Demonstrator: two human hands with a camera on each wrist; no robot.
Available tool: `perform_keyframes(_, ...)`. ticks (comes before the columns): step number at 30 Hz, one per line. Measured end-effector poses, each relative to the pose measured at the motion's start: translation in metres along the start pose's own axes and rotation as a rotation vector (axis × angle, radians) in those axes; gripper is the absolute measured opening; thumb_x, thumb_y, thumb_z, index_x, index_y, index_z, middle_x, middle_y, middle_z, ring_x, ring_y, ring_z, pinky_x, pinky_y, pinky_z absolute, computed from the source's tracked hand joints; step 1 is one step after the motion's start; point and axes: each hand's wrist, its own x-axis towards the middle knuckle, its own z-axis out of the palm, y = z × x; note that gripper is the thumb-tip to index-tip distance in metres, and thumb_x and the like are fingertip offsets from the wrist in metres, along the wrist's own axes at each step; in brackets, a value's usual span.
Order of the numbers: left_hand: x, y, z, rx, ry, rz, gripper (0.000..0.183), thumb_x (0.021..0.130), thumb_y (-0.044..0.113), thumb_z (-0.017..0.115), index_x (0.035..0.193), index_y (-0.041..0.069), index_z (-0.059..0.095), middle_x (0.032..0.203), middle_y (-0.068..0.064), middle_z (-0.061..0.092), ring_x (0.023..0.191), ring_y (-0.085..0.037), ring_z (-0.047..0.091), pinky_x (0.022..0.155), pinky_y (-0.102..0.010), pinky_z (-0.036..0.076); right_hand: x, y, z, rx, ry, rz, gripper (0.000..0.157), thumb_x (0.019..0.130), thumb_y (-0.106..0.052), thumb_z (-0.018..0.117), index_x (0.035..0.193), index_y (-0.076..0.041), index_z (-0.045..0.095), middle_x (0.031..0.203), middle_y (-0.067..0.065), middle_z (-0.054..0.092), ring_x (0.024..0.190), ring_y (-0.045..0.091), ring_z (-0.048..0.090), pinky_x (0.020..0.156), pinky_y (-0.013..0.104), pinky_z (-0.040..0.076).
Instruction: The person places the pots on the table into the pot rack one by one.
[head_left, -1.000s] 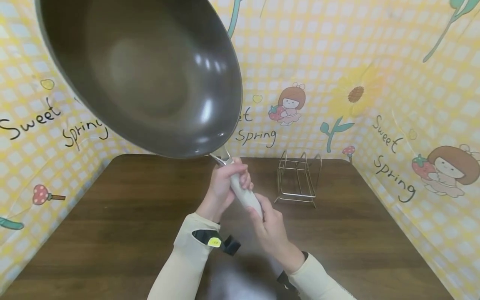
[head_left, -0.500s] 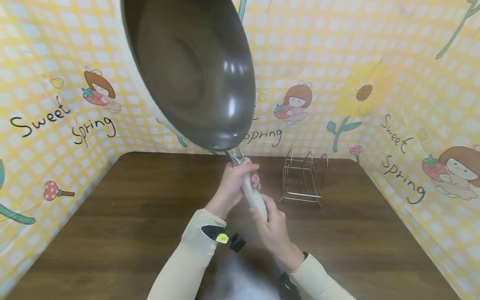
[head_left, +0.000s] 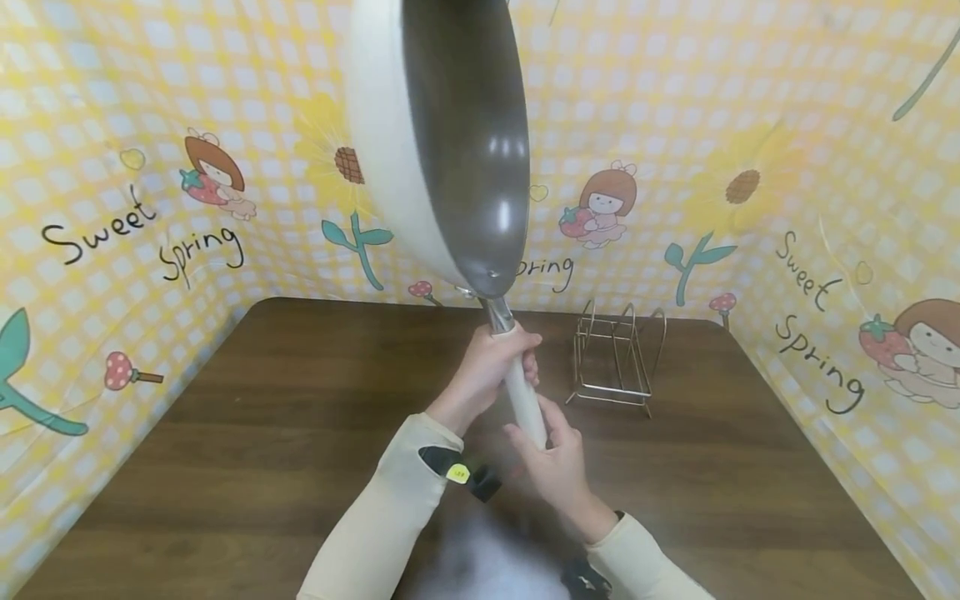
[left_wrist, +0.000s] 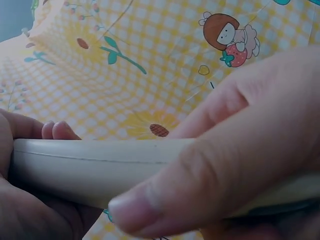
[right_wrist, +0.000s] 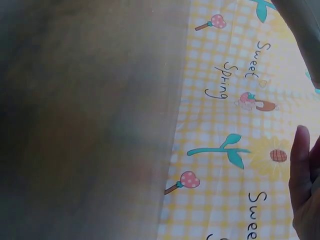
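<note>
A deep frying pan [head_left: 472,167], white outside and dark grey inside, is held up over the table with its bowl tilted on edge; its top runs out of the head view. My left hand [head_left: 487,367] grips the pale handle [head_left: 525,412] close to its metal neck. Lower down, my right hand [head_left: 558,458] holds the handle's end between thumb and fingers. In the left wrist view the left thumb [left_wrist: 170,195] lies along the handle, and the right hand [left_wrist: 30,210] wraps its other end. Only part of the right hand [right_wrist: 302,185] shows at the edge of the right wrist view.
A gold wire rack [head_left: 615,390] stands on the dark wooden table [head_left: 300,433], right of the hands and toward the back. Yellow checked cloth walls [head_left: 285,208] with printed flowers and figures enclose the table at the back and sides.
The pan has swung to the right in the head view and turned about its handle, so its white outside now shows. Both hands keep hold of the handle and shift slightly right.
</note>
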Motion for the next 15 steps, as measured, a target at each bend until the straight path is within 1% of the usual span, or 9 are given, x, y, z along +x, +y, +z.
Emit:
perform_keyframes(3, 0.003, -0.002, 0.004, 0.021, -0.014, -0.024, 0.019, 0.081, 0.006, 0.059, 0.066, 0.006, 0.048, 0.052, -0.003, 0.05, 0.046, -0.016, 0.051, 0.053, -0.031, 0.048, -0.001, 0.002, -0.006, 0.051, 0.001, 0.05, 0.04, 0.082, 0.003, 0.063, 0.119, 0.004, 0.05, 0.074, 0.023, 0.061, 0.038, 0.03, 0.055, 0.034, 0.036, 0.045)
perform_keyframes(7, 0.004, -0.007, 0.007, 0.032, -0.054, -0.044, 0.019, 0.082, 0.009, 0.061, 0.068, 0.005, 0.048, 0.053, -0.004, 0.05, 0.047, -0.017, 0.052, 0.054, -0.031, 0.048, -0.007, 0.013, -0.013, 0.108, 0.0, 0.077, 0.04, 0.083, 0.004, 0.062, 0.121, 0.003, 0.049, 0.071, 0.023, 0.057, 0.038, 0.028, 0.053, 0.034, 0.036, 0.045)
perform_keyframes(9, 0.004, -0.009, 0.008, 0.039, -0.083, -0.052, 0.02, 0.083, 0.011, 0.062, 0.069, 0.005, 0.048, 0.054, -0.004, 0.05, 0.048, -0.017, 0.052, 0.054, -0.031, 0.049, -0.012, 0.019, -0.016, 0.146, -0.004, 0.097, 0.041, 0.083, 0.003, 0.061, 0.122, 0.001, 0.048, 0.074, 0.023, 0.057, 0.038, 0.029, 0.053, 0.034, 0.038, 0.045)
perform_keyframes(12, 0.004, -0.012, 0.01, 0.064, -0.134, -0.064, 0.021, 0.083, 0.013, 0.063, 0.071, 0.005, 0.048, 0.056, -0.005, 0.052, 0.051, -0.018, 0.054, 0.057, -0.033, 0.05, -0.018, 0.022, -0.022, 0.208, -0.023, 0.122, 0.041, 0.085, -0.001, 0.06, 0.124, 0.0, 0.047, 0.072, 0.02, 0.055, 0.039, 0.027, 0.055, 0.035, 0.041, 0.046)
perform_keyframes(15, 0.005, -0.014, 0.012, 0.095, -0.195, -0.069, 0.019, 0.083, 0.013, 0.064, 0.073, 0.005, 0.05, 0.059, -0.006, 0.055, 0.054, -0.019, 0.057, 0.063, -0.037, 0.051, -0.022, 0.029, -0.03, 0.272, -0.06, 0.095, 0.043, 0.087, 0.001, 0.056, 0.128, 0.002, 0.043, 0.071, 0.016, 0.056, 0.041, 0.024, 0.057, 0.036, 0.043, 0.046)
